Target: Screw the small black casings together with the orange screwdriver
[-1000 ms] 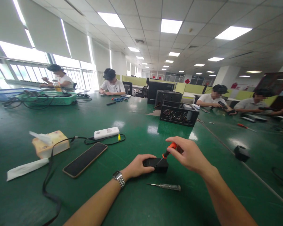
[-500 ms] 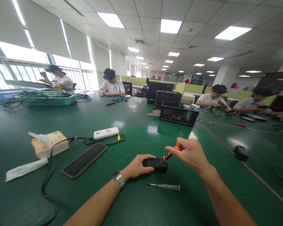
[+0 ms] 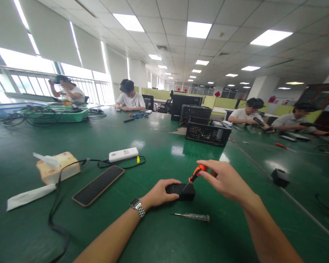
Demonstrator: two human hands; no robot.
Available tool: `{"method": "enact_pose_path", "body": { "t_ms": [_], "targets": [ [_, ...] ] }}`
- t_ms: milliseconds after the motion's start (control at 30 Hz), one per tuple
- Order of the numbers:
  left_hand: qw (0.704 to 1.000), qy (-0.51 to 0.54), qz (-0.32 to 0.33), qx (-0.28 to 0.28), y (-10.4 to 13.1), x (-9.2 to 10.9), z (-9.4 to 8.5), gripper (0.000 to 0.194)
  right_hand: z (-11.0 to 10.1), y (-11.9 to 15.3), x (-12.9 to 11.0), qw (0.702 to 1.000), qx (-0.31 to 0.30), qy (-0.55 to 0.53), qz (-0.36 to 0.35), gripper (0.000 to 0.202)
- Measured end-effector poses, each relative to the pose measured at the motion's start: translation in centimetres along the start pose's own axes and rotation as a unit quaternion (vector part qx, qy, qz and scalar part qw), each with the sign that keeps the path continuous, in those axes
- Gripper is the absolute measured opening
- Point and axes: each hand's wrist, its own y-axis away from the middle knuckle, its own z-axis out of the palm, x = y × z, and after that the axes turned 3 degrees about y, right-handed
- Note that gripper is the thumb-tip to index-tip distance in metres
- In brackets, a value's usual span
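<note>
The room is a long open office with a tiled ceiling (image 3: 175,14), bright light panels (image 3: 199,30) and pale blinds (image 3: 52,33) on the left. The green table (image 3: 156,146) is flat and glossy enough to mirror the lights; 4 people (image 3: 131,102) sit beyond it, and an open black computer case (image 3: 208,132) stands on it. A phone (image 3: 98,186) lies to the left, well apart from the work. The left hand (image 3: 161,191) is closed round the left end of the black box (image 3: 188,195), which rests on the table between the hands. The right hand (image 3: 220,179) is partly curled, pinching the end of the orange-and-black screwdriver (image 3: 196,174). A clear-handled screwdriver (image 3: 194,217) lies just nearer the wearer. The driver's shaft slants down to the box's top, close to the left thumb; whether its tip is seated is too small to tell. Good practice here, I judge, is to square the shaft to the screw, press steadily, and set that thumb farther from the tip.
</note>
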Motion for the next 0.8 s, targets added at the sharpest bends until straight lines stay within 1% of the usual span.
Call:
{"method": "enact_pose_path", "body": {
  "t_ms": [100, 167, 267, 333, 400, 467, 533, 600, 700, 800],
  "targets": [
    [1.000, 0.002, -0.005, 0.000, 0.0, 0.2, 0.0, 0.045, -0.7, 0.2, 0.4, 0.999, -0.028, 0.009, 0.020, 0.023],
    [1.000, 0.003, -0.006, 0.003, 0.0, 0.2, -0.1, 0.045, -0.8, 0.2, 0.4, 0.998, -0.030, 0.040, 0.040, 0.031],
    [1.000, 0.000, -0.002, 0.004, 0.0, 0.1, 0.0, 0.045, 0.0, 0.0, -0.2, 0.991, 0.003, 0.116, 0.065, 0.051],
    [1.000, -0.002, 0.000, 0.004, 0.0, 0.1, 0.0, 0.045, 0.8, -0.1, -0.7, 0.985, 0.026, 0.155, 0.078, 0.057],
    [1.000, -0.003, 0.001, 0.004, 0.0, 0.0, 0.0, 0.045, 1.4, -0.3, -1.2, 0.980, 0.042, 0.173, 0.090, 0.058],
    [1.000, -0.004, 0.000, 0.005, 0.0, -0.1, 0.0, 0.046, 1.7, -0.3, -1.4, 0.981, 0.055, 0.168, 0.079, 0.054],
    [1.000, -0.008, -0.002, 0.004, 0.0, -0.1, 0.0, 0.046, 1.7, -0.3, -1.2, 0.987, 0.057, 0.145, 0.048, 0.050],
    [1.000, -0.007, -0.003, 0.001, 0.0, -0.1, 0.0, 0.046, 1.5, -0.3, -0.9, 0.992, 0.049, 0.117, 0.025, 0.044],
    [1.000, 0.004, -0.003, -0.002, 0.0, 0.0, 0.0, 0.046, 1.0, -0.3, -0.4, 0.997, 0.024, 0.069, 0.010, 0.036],
    [1.000, 0.006, -0.003, -0.003, 0.0, 0.1, -0.1, 0.044, 0.4, -0.2, -0.5, 1.000, 0.004, 0.009, -0.022, 0.024]
  ]
}}
